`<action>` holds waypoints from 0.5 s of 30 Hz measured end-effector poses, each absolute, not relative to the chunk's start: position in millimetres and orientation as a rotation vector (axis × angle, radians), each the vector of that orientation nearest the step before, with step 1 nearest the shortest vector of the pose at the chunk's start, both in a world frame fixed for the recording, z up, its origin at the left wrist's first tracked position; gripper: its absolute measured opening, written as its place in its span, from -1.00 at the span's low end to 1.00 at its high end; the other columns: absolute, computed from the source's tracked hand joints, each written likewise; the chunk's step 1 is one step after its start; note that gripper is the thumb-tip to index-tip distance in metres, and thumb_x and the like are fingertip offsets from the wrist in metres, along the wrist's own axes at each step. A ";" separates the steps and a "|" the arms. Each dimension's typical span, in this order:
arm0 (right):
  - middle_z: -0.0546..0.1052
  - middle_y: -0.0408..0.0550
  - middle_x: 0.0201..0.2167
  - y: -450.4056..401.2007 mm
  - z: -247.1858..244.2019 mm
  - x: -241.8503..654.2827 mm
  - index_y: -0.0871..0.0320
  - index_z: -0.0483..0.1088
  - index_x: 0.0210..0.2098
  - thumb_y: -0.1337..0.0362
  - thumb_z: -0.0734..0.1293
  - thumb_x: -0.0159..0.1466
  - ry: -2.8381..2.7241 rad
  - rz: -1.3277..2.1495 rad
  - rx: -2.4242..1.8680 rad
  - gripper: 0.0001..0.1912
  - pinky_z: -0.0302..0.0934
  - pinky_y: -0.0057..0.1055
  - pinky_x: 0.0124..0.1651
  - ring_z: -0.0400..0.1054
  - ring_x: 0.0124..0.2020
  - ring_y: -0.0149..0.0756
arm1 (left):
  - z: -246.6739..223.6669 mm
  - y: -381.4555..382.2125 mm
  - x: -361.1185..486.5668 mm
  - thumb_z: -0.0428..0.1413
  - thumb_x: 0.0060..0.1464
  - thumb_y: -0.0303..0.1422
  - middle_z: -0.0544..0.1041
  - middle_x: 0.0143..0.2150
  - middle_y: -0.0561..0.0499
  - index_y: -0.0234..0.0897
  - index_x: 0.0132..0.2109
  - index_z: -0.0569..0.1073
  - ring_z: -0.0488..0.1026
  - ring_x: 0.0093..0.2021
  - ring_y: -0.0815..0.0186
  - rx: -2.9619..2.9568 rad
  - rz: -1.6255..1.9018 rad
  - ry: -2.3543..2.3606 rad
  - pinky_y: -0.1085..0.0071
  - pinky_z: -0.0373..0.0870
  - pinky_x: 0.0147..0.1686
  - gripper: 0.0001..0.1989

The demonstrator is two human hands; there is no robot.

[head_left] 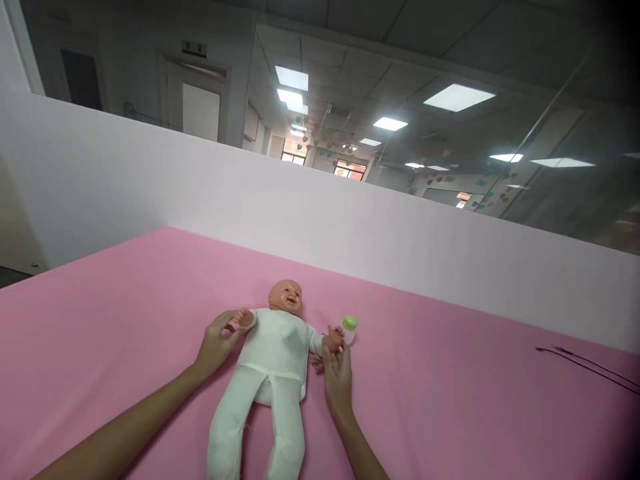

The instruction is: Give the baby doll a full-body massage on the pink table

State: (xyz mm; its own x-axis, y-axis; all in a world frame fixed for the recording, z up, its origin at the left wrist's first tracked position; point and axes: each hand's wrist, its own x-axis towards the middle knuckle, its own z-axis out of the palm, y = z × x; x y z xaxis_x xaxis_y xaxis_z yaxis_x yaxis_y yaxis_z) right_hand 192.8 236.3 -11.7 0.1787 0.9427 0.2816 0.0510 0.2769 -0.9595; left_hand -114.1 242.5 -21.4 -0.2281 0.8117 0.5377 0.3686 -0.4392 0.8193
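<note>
A baby doll (275, 340) in a white cloth suit lies face up on the pink surface (420, 400), its head toward the white wall. My left hand (219, 341) is closed at the doll's hand on the left side of the picture, fingers against the small palm and cuff. On the other side, my right hand (337, 377) has its thumb and fingers round the doll's other hand. Just behind that doll hand stands a small bottle (349, 329) with a green cap, partly covered by the doll's fingers.
A low white wall (320, 220) runs behind the pink surface. Thin black cables (585, 363) lie at the far right. Beyond the wall are glass, a door (200, 107) and lit ceiling panels.
</note>
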 end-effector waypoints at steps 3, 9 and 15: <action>0.53 0.12 0.15 230.1 -13.6 190.2 0.09 0.43 0.14 0.08 0.37 0.33 -1.656 0.631 -1.020 -0.57 0.45 -0.15 0.07 0.50 0.08 -0.03 | -22.4 237.6 -111.5 0.11 0.30 -0.31 0.62 0.00 -0.10 -0.16 0.04 0.58 0.54 -0.02 0.17 2.118 1.674 1.293 0.28 0.50 -0.06 -0.76; 0.42 -0.02 0.29 229.7 -19.4 192.0 -0.06 0.49 0.14 0.33 0.22 0.40 -2.082 0.238 -0.925 -0.61 0.39 -0.14 0.20 0.43 0.18 -0.11 | -19.4 238.0 -110.4 0.03 0.33 -0.50 0.63 0.00 -0.11 -0.10 0.11 0.55 0.53 0.03 0.22 2.703 1.594 1.045 0.31 0.53 -0.11 -0.67; 0.49 0.11 0.21 235.7 -22.8 189.0 0.07 0.45 0.16 0.08 0.39 0.31 -1.532 0.698 -1.029 -0.54 0.38 -0.05 0.20 0.41 0.20 0.01 | -22.0 239.3 -108.3 0.08 0.31 -0.33 0.62 0.01 -0.14 -0.16 0.06 0.58 0.55 0.01 0.14 2.054 1.741 1.242 0.20 0.55 -0.06 -0.74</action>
